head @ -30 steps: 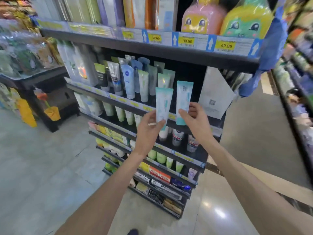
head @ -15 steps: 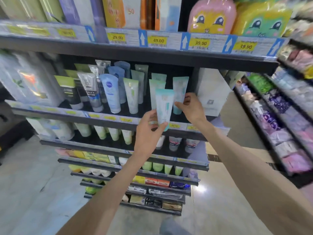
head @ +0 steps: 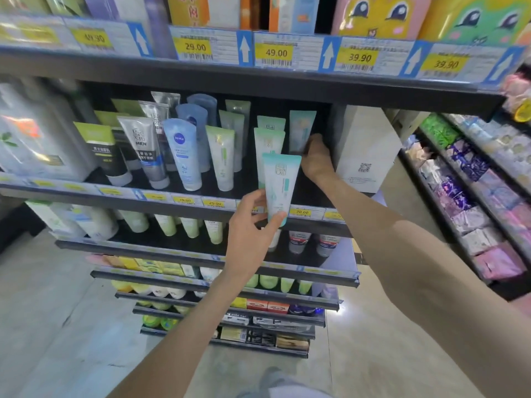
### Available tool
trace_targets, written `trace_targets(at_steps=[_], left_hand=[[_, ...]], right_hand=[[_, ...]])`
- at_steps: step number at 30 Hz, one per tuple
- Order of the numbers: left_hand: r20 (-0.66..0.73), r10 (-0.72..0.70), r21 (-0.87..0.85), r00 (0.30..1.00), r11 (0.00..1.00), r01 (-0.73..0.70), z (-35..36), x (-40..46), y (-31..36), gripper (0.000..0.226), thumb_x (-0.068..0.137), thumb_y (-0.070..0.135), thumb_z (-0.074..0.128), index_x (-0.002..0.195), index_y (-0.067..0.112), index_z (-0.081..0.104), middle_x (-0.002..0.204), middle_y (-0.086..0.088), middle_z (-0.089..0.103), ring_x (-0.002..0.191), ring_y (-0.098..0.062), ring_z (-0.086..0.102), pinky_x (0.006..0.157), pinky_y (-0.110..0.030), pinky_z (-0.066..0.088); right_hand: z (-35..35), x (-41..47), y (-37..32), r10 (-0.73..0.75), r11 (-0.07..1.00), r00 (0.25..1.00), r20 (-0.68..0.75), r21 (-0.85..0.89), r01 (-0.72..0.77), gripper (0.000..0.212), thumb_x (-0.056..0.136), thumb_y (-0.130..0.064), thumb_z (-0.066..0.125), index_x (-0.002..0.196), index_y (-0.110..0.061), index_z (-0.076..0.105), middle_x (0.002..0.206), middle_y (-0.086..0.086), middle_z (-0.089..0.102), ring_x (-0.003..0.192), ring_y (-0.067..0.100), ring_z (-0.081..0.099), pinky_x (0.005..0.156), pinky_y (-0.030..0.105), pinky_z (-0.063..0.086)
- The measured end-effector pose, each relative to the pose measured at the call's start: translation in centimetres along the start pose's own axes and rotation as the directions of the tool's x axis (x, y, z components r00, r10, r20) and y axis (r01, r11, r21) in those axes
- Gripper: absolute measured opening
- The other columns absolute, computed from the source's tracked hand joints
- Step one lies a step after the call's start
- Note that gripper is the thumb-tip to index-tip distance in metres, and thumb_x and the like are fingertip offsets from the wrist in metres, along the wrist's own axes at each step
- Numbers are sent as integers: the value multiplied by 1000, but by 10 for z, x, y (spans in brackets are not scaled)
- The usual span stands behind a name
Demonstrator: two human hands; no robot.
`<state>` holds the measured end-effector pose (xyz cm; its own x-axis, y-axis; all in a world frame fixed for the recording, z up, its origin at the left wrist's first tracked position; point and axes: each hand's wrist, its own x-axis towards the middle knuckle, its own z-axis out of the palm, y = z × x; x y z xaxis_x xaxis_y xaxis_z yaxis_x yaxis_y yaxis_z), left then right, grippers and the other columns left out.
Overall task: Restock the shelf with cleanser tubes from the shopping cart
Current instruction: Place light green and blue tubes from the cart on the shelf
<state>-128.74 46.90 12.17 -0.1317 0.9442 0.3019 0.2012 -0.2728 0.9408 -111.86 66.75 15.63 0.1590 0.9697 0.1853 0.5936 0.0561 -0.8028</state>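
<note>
While the left hand pinches a teal cleanser tube upright by its cap end, just in front of the shelf lip, the right hand reaches deep, fingers curled round a second tube at the back. Matching tubes stand right behind the held one. Open room lies straight ahead beside the white box; mind that lip.

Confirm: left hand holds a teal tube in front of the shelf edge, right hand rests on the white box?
Not quite. The head view shows the right hand on a teal tube at the back of the shelf, beside the white box, not on it. The left hand does hold a tube.
</note>
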Motion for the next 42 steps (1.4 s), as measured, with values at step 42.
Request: trace_targets(at_steps=[42], left_hand=[[99, 204, 48, 974, 977, -209, 4, 11, 20, 48, 98, 29, 71, 144, 22, 58, 127, 9, 63, 120, -10, 62, 100, -31, 54]], right_hand=[[-79, -162, -53, -176, 882, 974, 145, 462, 90, 22, 95, -9, 71, 117, -9, 65, 114, 3, 75, 105, 18, 73, 80, 34, 63]])
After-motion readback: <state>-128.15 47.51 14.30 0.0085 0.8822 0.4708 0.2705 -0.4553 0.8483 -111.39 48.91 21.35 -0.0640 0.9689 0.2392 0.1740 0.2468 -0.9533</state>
